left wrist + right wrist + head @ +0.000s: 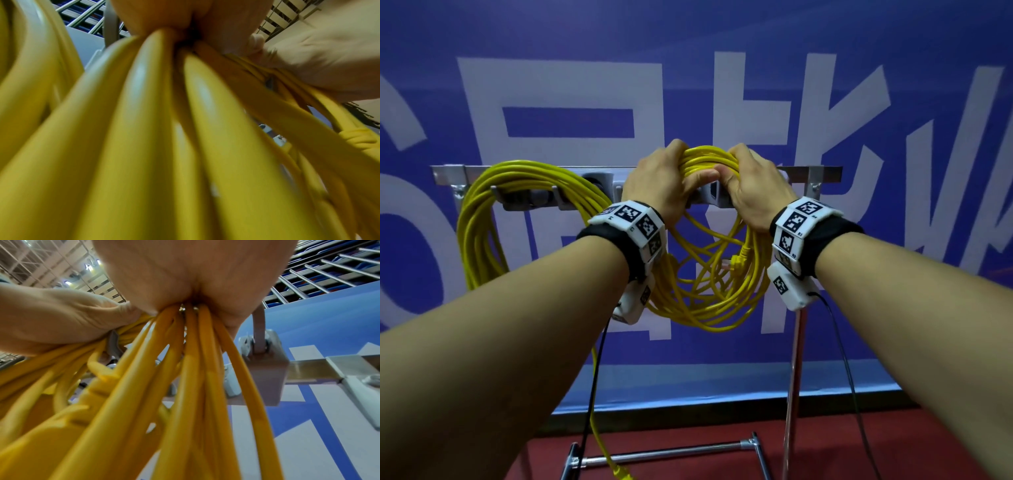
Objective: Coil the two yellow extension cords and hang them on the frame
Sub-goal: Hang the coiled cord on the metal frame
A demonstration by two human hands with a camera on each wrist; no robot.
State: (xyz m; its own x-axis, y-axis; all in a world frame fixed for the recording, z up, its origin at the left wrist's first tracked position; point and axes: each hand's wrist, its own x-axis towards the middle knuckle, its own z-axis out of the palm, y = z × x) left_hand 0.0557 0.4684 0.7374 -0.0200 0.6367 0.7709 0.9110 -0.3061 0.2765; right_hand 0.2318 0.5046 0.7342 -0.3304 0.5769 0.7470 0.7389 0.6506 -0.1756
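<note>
One coiled yellow cord hangs on a hook at the left of the metal frame rail; a loose end of yellow cord trails to the floor. A second yellow coil hangs in front of the rail's middle. My left hand and right hand both grip its top, side by side, fingers curled over the bundle. Its plug dangles inside the loops. In the left wrist view the strands fan out from my left hand. The right wrist view shows the cords leaving my right hand beside a grey hook bracket.
A blue banner with large white letters stands right behind the frame. The frame's upright pole and floor bar stand on a red floor. Black wrist-camera cables hang from my arms.
</note>
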